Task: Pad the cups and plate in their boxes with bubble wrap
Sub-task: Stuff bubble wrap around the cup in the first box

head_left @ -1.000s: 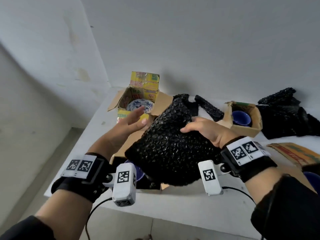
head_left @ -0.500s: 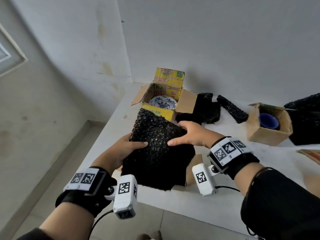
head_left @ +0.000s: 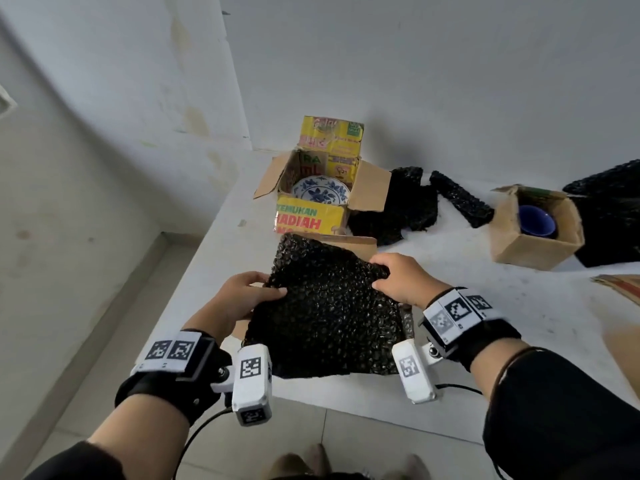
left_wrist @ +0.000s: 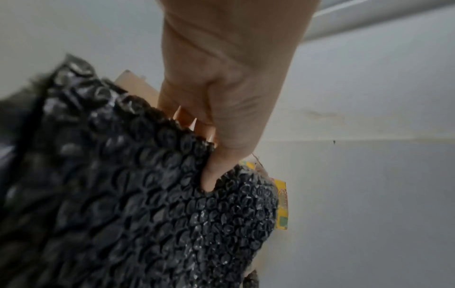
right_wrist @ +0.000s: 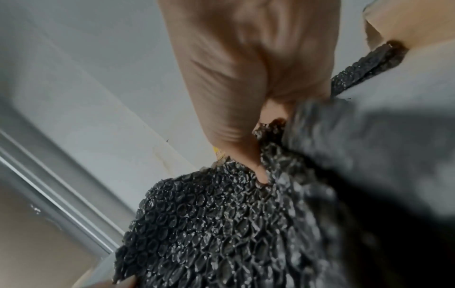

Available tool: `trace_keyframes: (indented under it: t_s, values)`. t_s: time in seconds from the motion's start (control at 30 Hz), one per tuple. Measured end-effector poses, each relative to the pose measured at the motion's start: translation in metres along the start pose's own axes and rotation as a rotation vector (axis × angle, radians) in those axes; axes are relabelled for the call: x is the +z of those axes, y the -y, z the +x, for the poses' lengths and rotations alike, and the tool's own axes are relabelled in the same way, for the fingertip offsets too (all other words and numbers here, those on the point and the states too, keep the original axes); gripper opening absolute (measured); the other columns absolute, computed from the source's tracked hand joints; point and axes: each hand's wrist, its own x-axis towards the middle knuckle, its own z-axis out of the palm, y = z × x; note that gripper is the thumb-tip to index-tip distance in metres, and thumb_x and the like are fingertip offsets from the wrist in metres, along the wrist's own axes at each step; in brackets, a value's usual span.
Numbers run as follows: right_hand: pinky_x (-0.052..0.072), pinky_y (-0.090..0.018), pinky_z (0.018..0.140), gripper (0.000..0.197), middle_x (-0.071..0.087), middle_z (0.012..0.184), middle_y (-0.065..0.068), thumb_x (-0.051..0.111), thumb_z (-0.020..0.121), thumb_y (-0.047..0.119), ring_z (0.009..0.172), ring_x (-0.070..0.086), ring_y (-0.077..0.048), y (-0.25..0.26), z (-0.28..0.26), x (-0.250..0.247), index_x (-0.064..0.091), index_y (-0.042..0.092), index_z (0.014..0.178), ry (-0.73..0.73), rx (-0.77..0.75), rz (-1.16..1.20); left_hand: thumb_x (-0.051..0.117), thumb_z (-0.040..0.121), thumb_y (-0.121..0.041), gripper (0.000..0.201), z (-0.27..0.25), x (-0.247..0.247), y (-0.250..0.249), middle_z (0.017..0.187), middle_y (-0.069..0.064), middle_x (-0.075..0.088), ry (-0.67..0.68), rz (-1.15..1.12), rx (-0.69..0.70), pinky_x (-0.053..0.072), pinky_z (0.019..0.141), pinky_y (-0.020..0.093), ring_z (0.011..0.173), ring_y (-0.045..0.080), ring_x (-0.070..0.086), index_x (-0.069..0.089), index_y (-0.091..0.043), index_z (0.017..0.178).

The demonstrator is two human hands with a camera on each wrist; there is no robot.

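While both hands hold one black sheet, no box visibly has padding in it yet.

The left hand and right hand pinch the bubble wrap sheet by its side edges, thumbs on top, over the near box, whose contents are hidden. The plate in the far yellow box and the blue cup in the right box lie uncovered; spare wrap lies between them.

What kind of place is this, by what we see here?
Probably a plain room used for packing: bare white walls, a white table with opened cardboard boxes and black bubble wrap.
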Motion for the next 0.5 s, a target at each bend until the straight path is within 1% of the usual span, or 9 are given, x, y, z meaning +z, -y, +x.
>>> trace_keyframes:
  t_s: [0.03,0.1,0.17,0.2,0.3,0.37,0.43,0.5]
  values:
    - [0.043,-0.026,0.085,0.046,0.054,0.130,-0.010,0.060,0.088,0.010,0.105,0.056,-0.022,-0.001,-0.001,0.001,0.050,0.014,0.132,-0.013,-0.008,-0.026,0.078,0.076,-0.016,0.022,0.001,0.000,0.002,0.079,0.005,0.064,-0.006,0.045,0.007,0.050,0.057,0.023,0.067,0.014,0.061,0.063,-0.012,0.091]
    - [0.044,-0.025,0.076,0.042,0.059,0.121,-0.011,0.060,0.087,0.011,0.091,0.057,-0.020,-0.002,-0.003,0.004,0.052,0.015,0.129,-0.044,-0.033,-0.088,0.078,0.075,-0.019,0.020,0.001,0.002,0.007,0.075,0.006,0.062,0.004,0.106,0.015,0.050,0.054,0.023,0.064,0.016,0.060,0.064,-0.009,0.086]
    - [0.044,-0.028,0.070,0.042,0.060,0.113,-0.010,0.058,0.088,0.014,0.085,0.056,-0.021,-0.004,-0.006,0.010,0.049,0.016,0.128,-0.095,-0.070,-0.186,0.075,0.079,-0.020,0.017,-0.001,0.005,0.012,0.075,0.005,0.063,0.032,0.153,0.024,0.049,0.048,0.019,0.063,0.015,0.061,0.067,-0.007,0.088]
    - [0.044,-0.028,0.067,0.042,0.059,0.111,-0.009,0.057,0.087,0.016,0.083,0.055,-0.020,-0.005,-0.008,0.014,0.047,0.016,0.128,-0.137,-0.100,-0.250,0.074,0.080,-0.020,0.018,-0.001,0.006,0.014,0.076,0.006,0.065,0.041,0.169,0.025,0.050,0.048,0.019,0.063,0.015,0.062,0.069,-0.006,0.091]
    - [0.043,-0.028,0.061,0.046,0.052,0.106,-0.006,0.056,0.085,0.014,0.083,0.052,-0.021,-0.006,-0.014,0.031,0.042,0.017,0.129,-0.236,-0.177,-0.328,0.073,0.081,-0.016,0.022,0.000,0.005,0.016,0.084,0.009,0.069,0.046,0.158,0.017,0.054,0.059,0.024,0.070,0.018,0.066,0.069,-0.005,0.100]
    - [0.042,-0.027,0.062,0.044,0.055,0.107,-0.008,0.054,0.085,0.008,0.081,0.054,-0.022,-0.007,-0.015,0.037,0.044,0.016,0.128,-0.278,-0.170,-0.258,0.073,0.080,-0.011,0.028,0.001,0.004,0.014,0.090,0.009,0.069,0.061,0.117,0.001,0.053,0.060,0.023,0.074,0.018,0.066,0.065,-0.007,0.106]
    - [0.040,-0.024,0.064,0.041,0.058,0.108,-0.009,0.053,0.086,0.003,0.076,0.056,-0.021,-0.009,-0.014,0.037,0.048,0.013,0.125,-0.335,-0.122,-0.086,0.074,0.078,-0.007,0.035,0.001,0.003,0.011,0.094,0.007,0.068,0.084,0.051,-0.007,0.051,0.057,0.023,0.075,0.016,0.065,0.059,-0.012,0.109]
    - [0.035,-0.022,0.058,0.038,0.061,0.100,-0.009,0.054,0.086,0.002,0.066,0.048,-0.015,-0.013,-0.012,0.032,0.051,0.011,0.122,-0.404,-0.083,0.046,0.072,0.078,-0.001,0.039,0.001,0.003,0.007,0.093,0.006,0.066,0.105,-0.009,0.002,0.051,0.059,0.025,0.075,0.017,0.064,0.054,-0.018,0.108]
